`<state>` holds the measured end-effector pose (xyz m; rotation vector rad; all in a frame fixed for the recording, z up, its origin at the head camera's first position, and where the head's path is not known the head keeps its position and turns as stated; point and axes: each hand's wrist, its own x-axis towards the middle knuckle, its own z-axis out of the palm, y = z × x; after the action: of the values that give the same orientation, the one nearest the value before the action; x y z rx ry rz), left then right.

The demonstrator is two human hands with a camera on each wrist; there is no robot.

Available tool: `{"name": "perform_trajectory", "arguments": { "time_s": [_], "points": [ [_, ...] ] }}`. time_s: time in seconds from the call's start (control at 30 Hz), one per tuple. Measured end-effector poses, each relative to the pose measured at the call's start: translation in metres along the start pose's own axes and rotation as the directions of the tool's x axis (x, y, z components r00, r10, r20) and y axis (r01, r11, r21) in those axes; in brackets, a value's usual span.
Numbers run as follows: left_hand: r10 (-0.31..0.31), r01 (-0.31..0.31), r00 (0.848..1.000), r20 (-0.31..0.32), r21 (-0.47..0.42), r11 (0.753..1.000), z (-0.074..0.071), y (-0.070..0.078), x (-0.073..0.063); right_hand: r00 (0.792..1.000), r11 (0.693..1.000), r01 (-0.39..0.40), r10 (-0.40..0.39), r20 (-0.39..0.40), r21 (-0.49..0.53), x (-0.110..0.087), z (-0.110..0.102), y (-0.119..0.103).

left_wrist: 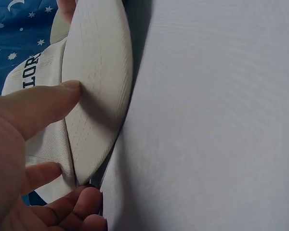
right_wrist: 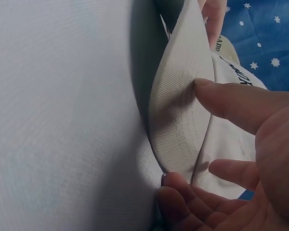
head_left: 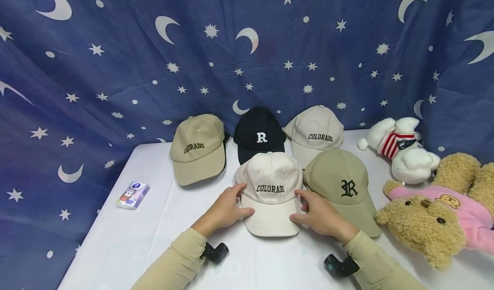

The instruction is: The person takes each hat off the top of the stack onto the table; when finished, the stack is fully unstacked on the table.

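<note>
An off-white baseball cap (head_left: 270, 212) lettered COLORADO lies at the front centre of the white table, its brim toward me. My left hand (head_left: 227, 208) grips its left side. In the left wrist view the thumb (left_wrist: 48, 103) lies on top of the brim and the curled fingers (left_wrist: 82, 207) are at its edge. On the other side my right hand (head_left: 318, 210) grips the brim likewise, its thumb (right_wrist: 231, 96) above and its fingers (right_wrist: 188, 197) by the lower edge. The fingertips under the brim are partly hidden.
Behind stand a tan COLORADO cap (head_left: 198, 135), a black R cap (head_left: 254, 127) and a beige COLORADO cap (head_left: 318, 125). An olive R cap (head_left: 335, 174) adjoins on the right, near a teddy bear (head_left: 428, 225) and white plush toy (head_left: 413, 165). A tissue pack (head_left: 133, 194) lies left.
</note>
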<state>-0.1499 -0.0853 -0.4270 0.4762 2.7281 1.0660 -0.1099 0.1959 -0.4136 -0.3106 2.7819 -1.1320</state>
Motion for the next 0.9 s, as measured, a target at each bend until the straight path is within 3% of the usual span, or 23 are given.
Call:
{"name": "perform_trajectory", "arguments": {
  "time_s": [0.47,0.9],
  "points": [
    [-0.032,0.032,0.999,-0.023,-0.009,0.999,-0.011,-0.003,-0.006,1.000,1.000,0.015,-0.015,-0.009,-0.021,-0.001,-0.004,-0.005],
    [0.012,-0.018,0.993,-0.120,-0.049,0.999,-0.043,-0.001,-0.022,0.995,0.995,0.095,-0.096,-0.035,-0.033,-0.002,-0.009,-0.024]
  ]
}}
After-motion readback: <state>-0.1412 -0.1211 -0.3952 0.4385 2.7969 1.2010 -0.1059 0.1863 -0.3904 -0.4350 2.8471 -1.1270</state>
